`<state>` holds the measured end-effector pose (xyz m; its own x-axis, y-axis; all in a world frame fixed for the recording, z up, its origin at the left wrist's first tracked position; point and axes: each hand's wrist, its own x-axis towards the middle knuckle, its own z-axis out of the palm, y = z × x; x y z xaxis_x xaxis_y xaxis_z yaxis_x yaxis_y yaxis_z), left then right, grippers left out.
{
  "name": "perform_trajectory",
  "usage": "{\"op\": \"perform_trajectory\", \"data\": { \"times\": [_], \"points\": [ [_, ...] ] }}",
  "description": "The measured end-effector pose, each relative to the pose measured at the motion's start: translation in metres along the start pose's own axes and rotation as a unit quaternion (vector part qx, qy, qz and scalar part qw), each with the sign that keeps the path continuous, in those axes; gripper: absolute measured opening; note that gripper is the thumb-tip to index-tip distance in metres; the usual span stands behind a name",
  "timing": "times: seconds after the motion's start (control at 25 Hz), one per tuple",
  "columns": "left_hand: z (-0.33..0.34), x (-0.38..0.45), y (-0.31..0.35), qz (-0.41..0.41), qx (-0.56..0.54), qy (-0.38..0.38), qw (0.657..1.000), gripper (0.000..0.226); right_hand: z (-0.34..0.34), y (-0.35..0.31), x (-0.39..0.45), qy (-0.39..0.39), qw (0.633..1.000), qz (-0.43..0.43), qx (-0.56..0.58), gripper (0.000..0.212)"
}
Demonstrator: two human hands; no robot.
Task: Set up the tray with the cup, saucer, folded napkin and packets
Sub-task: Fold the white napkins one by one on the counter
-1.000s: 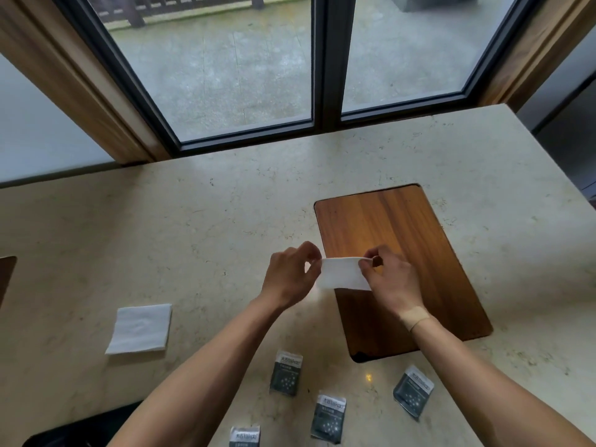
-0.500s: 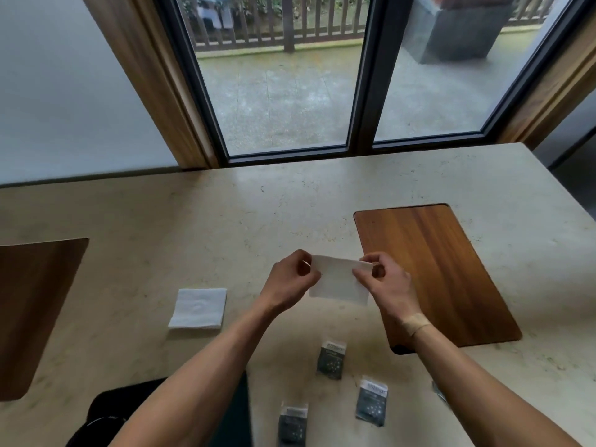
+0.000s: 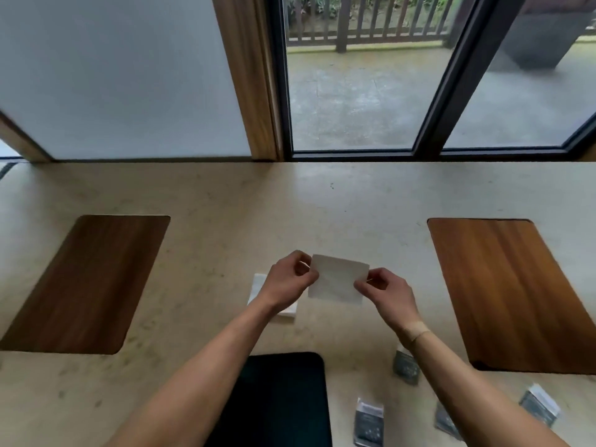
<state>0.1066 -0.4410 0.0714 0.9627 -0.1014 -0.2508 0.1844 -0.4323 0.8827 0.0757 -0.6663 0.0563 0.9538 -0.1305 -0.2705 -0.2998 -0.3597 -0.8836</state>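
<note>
A white folded napkin (image 3: pixel 337 278) is held in the air above the stone table. My left hand (image 3: pixel 290 280) pinches its left edge and my right hand (image 3: pixel 385 290) pinches its right edge. A second white napkin (image 3: pixel 258 287) lies flat on the table, mostly hidden under my left wrist. A wooden tray (image 3: pixel 512 291) lies to the right of my hands and another wooden tray (image 3: pixel 84 282) lies at the left. Several dark packets (image 3: pixel 369 422) lie near the front edge, one (image 3: pixel 406 366) partly hidden by my right forearm. No cup or saucer shows.
A black rounded mat or tray (image 3: pixel 280 398) sits at the front edge between my forearms. The beige stone table (image 3: pixel 290 201) runs back to a wall and dark-framed windows. Wooden window trim stands at the back.
The view has swung left and up, bringing the left wooden tray into sight. My hands have carried the napkin off the right tray to above the table's middle, over the flat napkin.
</note>
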Motion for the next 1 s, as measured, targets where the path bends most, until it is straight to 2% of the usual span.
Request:
{"op": "perform_trajectory", "data": {
  "times": [0.44, 0.68, 1.0],
  "points": [
    [-0.083, -0.005, -0.074, -0.065, 0.113, 0.042, 0.991, 0.011, 0.109, -0.025, 0.007, -0.034, 0.999, 0.008, -0.037, 0.007],
    [-0.089, 0.001, -0.1, -0.089, 0.145, 0.028, 0.985, 0.017, 0.136, -0.016, 0.012, -0.036, 0.992, 0.012, -0.12, 0.016],
    [-0.079, 0.01, -0.114, -0.099, 0.213, -0.003, 0.972, 0.034, 0.156, 0.005, 0.02, -0.025, 0.97, 0.025, -0.242, 0.029]
  ]
}}
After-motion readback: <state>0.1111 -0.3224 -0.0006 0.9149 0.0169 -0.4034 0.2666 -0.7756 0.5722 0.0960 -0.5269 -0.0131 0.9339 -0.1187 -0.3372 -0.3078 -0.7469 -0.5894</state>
